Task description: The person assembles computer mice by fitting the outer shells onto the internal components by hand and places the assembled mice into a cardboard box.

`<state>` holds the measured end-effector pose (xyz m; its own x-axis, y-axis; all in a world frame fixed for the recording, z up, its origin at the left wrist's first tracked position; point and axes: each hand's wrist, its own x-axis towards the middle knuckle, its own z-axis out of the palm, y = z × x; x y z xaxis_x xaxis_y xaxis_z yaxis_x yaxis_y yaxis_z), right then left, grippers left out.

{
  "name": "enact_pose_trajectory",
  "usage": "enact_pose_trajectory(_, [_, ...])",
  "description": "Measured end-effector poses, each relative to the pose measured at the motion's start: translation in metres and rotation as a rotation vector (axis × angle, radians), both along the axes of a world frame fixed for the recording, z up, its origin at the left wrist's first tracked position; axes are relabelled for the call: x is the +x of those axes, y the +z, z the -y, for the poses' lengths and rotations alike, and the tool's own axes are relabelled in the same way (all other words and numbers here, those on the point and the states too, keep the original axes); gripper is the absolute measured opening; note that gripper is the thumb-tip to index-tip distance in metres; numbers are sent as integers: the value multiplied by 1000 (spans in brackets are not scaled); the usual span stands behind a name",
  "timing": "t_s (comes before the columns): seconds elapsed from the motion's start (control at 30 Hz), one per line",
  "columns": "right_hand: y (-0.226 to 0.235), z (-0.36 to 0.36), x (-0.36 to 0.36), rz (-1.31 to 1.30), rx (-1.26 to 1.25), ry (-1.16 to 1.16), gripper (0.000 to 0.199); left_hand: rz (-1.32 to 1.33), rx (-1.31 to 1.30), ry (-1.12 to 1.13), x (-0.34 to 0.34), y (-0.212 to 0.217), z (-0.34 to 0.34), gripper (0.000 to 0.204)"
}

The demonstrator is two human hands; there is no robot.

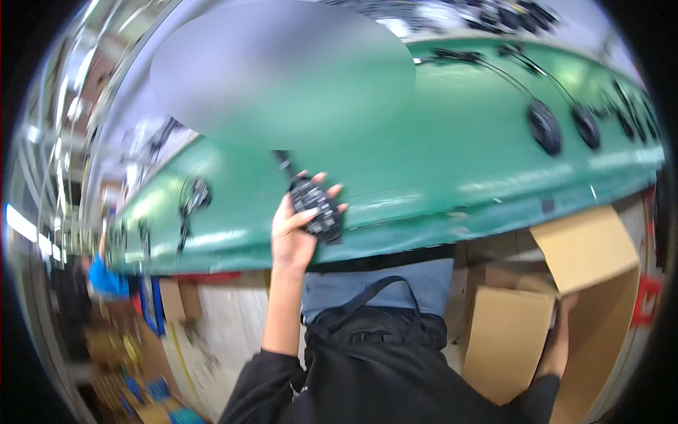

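My left hand is closed around a black corded computer mouse, its pale-marked face turned up. It is held above the near edge of the green-topped bench, and a short dark length of cord runs up from it. At the lower right, my right hand reaches into an open cardboard box. The box hides its fingers, so what they hold, if anything, does not show.
Two black corded mice lie on the bench's right part, with more dark corded items beyond. Another corded item lies left. A blurred oval patch hides the bench's far middle. A person in blue is far left, near cartons.
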<state>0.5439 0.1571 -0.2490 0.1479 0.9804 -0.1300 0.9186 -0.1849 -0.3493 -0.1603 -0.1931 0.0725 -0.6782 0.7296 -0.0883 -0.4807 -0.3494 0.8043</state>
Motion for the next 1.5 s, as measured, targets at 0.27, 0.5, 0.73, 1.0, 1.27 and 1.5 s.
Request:
enact_pose_trajectory(0.27, [361, 96, -180, -363, 800, 65, 66, 36, 132, 379, -1, -3, 37, 49])
enact_pose_trajectory(0.5, [373, 204, -501, -432, 440, 1043, 73, 132, 222, 355, -6, -3, 46, 51])
enact_pose_trajectory(0.73, [341, 163, -600, -335, 378, 1487, 42, 226, 296, 208, -7, 5, 58, 68])
enact_pose_trajectory(1.0, [323, 228, -635, -675, 291, 977, 51, 225, 301, 109, -8, -2, 43, 72])
enact_pose_trajectory(1.27, [354, 298, -625, -742, 261, 1415, 53, 143, 301, 142, 10, 2, 36, 54])
enact_pose_trajectory(1.5, [354, 302, -627, -897, 126, 1423, 69, -83, 127, 288, 17, 9, 45, 53])
